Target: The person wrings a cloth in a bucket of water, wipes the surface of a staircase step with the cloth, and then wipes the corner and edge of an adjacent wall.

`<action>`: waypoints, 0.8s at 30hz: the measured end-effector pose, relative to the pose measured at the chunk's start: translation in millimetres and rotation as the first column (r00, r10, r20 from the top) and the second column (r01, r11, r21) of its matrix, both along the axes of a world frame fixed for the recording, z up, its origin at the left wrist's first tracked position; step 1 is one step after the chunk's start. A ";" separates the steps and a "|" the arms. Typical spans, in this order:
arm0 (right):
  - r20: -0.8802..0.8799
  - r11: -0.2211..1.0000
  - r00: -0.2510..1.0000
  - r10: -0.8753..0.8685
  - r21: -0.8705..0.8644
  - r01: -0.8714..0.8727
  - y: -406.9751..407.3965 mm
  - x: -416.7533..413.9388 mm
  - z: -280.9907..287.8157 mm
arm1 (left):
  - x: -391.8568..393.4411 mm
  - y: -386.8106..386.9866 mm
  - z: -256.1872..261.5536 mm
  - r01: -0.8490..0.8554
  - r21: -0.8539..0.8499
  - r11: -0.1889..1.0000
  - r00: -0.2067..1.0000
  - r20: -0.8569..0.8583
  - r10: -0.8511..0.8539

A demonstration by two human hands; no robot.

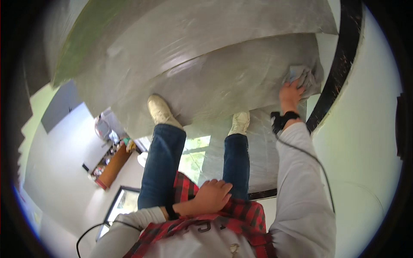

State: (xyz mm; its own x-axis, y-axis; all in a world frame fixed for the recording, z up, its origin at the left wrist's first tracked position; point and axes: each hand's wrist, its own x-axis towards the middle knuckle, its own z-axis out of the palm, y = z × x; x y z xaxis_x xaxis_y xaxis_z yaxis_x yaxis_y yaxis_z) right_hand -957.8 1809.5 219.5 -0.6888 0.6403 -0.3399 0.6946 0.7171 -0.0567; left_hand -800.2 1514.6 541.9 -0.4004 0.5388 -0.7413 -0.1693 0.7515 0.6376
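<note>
My right hand [290, 93] is pressed on a crumpled grey cloth [305, 77], with the fingers spread over its near edge. The cloth lies at the right end of a polished grey stone stair tread [226, 71], near the wall. My left hand [211, 195] is bent in front of my waist, over a red-and-black plaid garment [248, 213]. Its palm side is hidden, so whether it grips the fabric does not show. Both wrists wear black straps, and a black cable runs along each arm.
My pale shoes [159, 109] stand apart on the steps. Dark stone skirting [347, 54] follows the pale wall [358, 129] on the right. Past the stair's open left side, a room lies lower down, with a cluttered wooden cabinet [111, 166], an electric fan [102, 127] and a dark-framed window [121, 206].
</note>
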 end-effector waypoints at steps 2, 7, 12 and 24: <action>0.090 0.976 0.977 0.195 -0.114 -0.184 -61.7 27.5 23.5 | 6.8 3.8 -5.6 -0.051 -0.042 0.998 0.998 -0.025 0.050; -0.071 0.915 0.970 0.231 -0.322 -0.242 -143.1 80.2 27.2 | 0.2 7.8 15.6 -0.199 -0.060 0.978 0.972 -0.142 0.189; 0.098 0.867 0.897 0.431 -0.319 -0.382 -94.6 60.5 59.1 | 3.7 -10.5 27.1 -0.417 0.014 0.909 0.892 -0.184 0.412; 0.146 0.945 0.946 0.290 0.113 -0.308 -47.4 19.0 -5.1 | 180.9 -172.0 -38.7 -0.285 -0.308 0.908 0.953 -0.189 0.235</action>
